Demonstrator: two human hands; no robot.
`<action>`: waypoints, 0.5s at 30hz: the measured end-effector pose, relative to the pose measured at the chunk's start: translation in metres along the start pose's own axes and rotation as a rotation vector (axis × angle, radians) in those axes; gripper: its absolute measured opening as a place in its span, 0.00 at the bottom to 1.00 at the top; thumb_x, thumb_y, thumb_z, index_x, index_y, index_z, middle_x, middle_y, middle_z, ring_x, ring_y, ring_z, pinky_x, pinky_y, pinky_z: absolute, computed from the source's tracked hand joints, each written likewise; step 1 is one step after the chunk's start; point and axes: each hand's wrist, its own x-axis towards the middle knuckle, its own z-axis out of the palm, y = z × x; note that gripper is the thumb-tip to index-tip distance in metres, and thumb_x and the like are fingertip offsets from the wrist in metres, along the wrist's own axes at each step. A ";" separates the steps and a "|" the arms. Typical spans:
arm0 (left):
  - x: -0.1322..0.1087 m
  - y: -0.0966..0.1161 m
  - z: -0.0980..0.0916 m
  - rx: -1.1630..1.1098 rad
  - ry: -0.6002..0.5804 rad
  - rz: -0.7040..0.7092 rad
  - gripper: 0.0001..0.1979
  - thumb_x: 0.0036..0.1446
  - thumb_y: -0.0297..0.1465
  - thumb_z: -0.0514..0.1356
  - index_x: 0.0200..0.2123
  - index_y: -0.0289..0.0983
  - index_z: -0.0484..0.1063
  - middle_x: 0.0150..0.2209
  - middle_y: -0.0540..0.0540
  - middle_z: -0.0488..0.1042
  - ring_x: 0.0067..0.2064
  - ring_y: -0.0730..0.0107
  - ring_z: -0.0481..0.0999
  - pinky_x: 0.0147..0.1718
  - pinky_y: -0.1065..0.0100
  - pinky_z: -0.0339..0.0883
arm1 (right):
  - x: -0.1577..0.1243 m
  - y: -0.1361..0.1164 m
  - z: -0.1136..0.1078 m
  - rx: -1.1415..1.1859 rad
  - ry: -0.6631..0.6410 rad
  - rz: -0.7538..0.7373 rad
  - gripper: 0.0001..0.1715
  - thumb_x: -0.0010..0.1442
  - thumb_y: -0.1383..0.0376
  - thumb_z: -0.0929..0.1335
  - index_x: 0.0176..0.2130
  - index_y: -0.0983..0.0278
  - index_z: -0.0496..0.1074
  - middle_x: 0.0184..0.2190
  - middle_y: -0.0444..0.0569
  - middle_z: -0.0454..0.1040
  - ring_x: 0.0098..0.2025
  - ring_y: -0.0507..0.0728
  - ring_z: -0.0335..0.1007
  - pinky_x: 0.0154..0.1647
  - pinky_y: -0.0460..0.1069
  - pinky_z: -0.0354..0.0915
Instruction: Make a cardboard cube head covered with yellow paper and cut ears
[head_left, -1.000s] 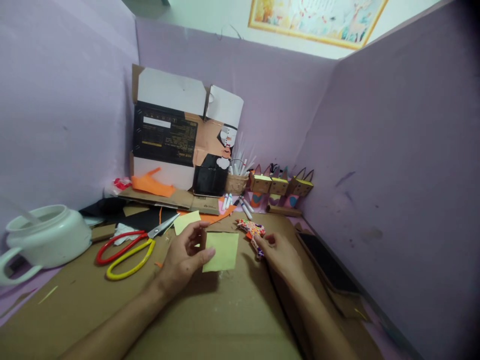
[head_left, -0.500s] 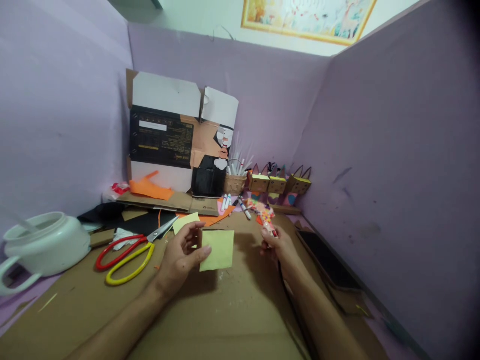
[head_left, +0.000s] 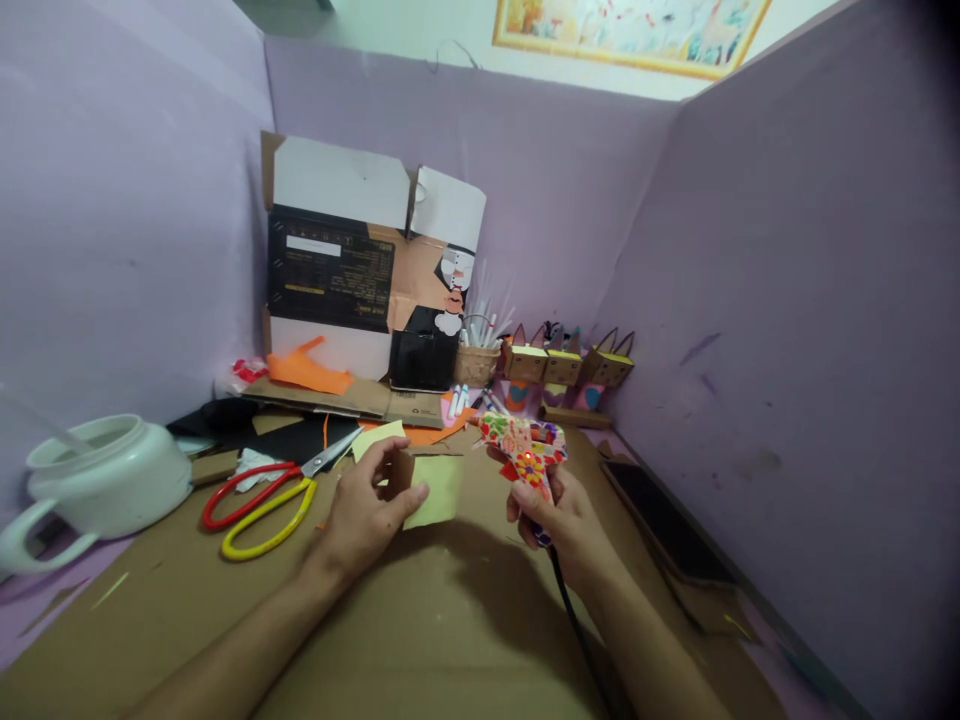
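Observation:
My left hand (head_left: 375, 500) is closed on a small cardboard piece (head_left: 437, 490) with a pale yellow face, the thumb pressed on its front edge. A strip of brown cardboard side shows between the fingers. In my right hand (head_left: 559, 515) is a flower-patterned glue gun (head_left: 521, 440), gripped by its handle. Its nozzle points left, above and to the right of the yellow face, apart from it. A small light glows on the gun's body, and a black cord (head_left: 574, 610) runs down from the handle. Behind my left hand lies a yellow paper piece (head_left: 379, 437).
Scissors (head_left: 268, 515) with red and yellow handles lie at left, beside a white pot (head_left: 112, 480). A dark phone-like slab (head_left: 671, 520) lies at right. Behind stand a flattened box (head_left: 330, 270), a basket of sticks (head_left: 476, 365) and several cardboard animal figures (head_left: 527, 362).
The glue gun has turned from a blurred, forward-leaning pose to side-on, nozzle leftward. My left hand has tilted the yellow-faced piece, so its brown side now shows.

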 end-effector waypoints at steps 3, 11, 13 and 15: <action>0.002 -0.003 0.000 0.040 0.028 0.010 0.27 0.43 0.37 0.63 0.48 0.35 0.65 0.42 0.41 0.71 0.41 0.60 0.72 0.40 0.63 0.67 | -0.005 -0.002 0.002 -0.169 -0.055 -0.020 0.23 0.49 0.58 0.70 0.44 0.66 0.70 0.26 0.48 0.74 0.17 0.47 0.56 0.14 0.43 0.56; 0.002 -0.010 -0.002 0.191 0.109 0.100 0.27 0.45 0.38 0.62 0.50 0.38 0.66 0.46 0.41 0.72 0.46 0.58 0.72 0.44 0.62 0.67 | -0.011 0.001 0.009 -0.337 -0.143 -0.128 0.18 0.52 0.57 0.68 0.42 0.63 0.72 0.37 0.53 0.77 0.41 0.62 0.71 0.39 0.52 0.67; 0.001 -0.010 0.000 0.268 0.130 0.127 0.27 0.45 0.38 0.62 0.50 0.39 0.66 0.47 0.42 0.72 0.46 0.58 0.72 0.44 0.61 0.67 | -0.012 0.002 0.010 -0.338 -0.171 -0.120 0.19 0.53 0.56 0.67 0.43 0.64 0.72 0.39 0.53 0.77 0.41 0.61 0.71 0.41 0.52 0.67; 0.000 -0.009 0.001 0.333 0.145 0.151 0.26 0.45 0.38 0.61 0.50 0.40 0.66 0.46 0.43 0.72 0.46 0.58 0.72 0.44 0.60 0.67 | -0.012 0.003 0.010 -0.338 -0.205 -0.122 0.19 0.54 0.57 0.67 0.43 0.64 0.71 0.40 0.54 0.76 0.41 0.60 0.72 0.42 0.52 0.66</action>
